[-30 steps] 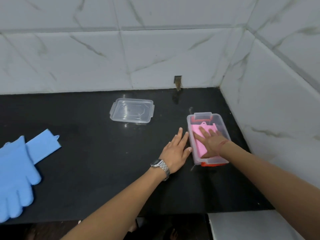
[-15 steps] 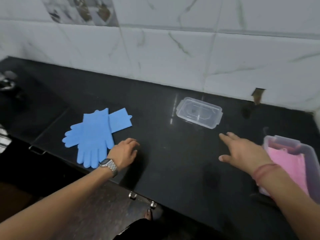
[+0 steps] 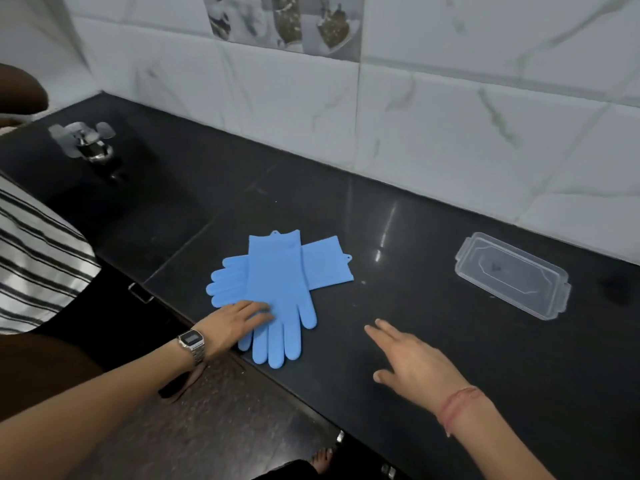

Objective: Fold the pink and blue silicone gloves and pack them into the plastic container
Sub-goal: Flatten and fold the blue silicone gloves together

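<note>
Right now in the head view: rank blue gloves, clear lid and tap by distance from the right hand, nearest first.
From the right hand:
1. Blue gloves, just to its left at the counter's front edge, under the left hand.
2. Clear lid, to its right, nearer the wall.
3. Tap, far left corner.

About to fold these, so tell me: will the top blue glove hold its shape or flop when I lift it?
Probably floppy: the top blue glove lies flat, draped over the other glove. It may slide on the glossy counter; your left hand already pins its fingers.
</note>
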`<move>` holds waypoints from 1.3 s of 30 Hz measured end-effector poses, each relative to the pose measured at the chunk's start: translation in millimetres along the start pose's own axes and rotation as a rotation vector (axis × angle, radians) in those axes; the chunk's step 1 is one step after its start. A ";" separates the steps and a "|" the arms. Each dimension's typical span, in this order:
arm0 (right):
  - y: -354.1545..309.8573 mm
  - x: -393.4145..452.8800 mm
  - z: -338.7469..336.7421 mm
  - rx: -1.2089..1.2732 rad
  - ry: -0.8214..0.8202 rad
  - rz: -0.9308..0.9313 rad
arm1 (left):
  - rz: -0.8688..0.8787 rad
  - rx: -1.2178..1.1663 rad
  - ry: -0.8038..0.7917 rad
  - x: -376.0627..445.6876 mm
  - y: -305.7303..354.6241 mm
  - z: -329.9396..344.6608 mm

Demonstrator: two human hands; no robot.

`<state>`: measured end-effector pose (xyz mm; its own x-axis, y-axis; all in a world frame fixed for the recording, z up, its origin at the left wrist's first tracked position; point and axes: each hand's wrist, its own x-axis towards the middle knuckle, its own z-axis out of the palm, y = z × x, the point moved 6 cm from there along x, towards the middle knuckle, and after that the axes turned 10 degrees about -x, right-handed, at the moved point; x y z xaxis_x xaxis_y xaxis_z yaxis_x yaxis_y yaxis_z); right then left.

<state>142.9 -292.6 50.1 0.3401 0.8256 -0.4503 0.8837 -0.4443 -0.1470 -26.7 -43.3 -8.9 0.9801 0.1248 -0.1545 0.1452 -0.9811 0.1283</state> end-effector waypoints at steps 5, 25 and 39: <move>-23.3 32.7 12.4 0.042 -0.031 -0.036 | 0.089 -0.072 0.166 8.1 -12.5 -4.2; -0.2 14.2 14.0 1.249 0.395 -0.057 | 0.081 -1.077 0.595 71.6 117.7 -130.9; 106.4 -69.9 124.8 1.580 0.331 0.755 | -0.394 -1.248 -0.125 148.9 198.3 34.5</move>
<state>173.0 -440.9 -44.0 0.7065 0.2446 -0.6641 -0.5308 -0.4375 -0.7258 143.3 -224.4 -40.3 0.8342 0.2891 -0.4697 0.5095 -0.0779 0.8569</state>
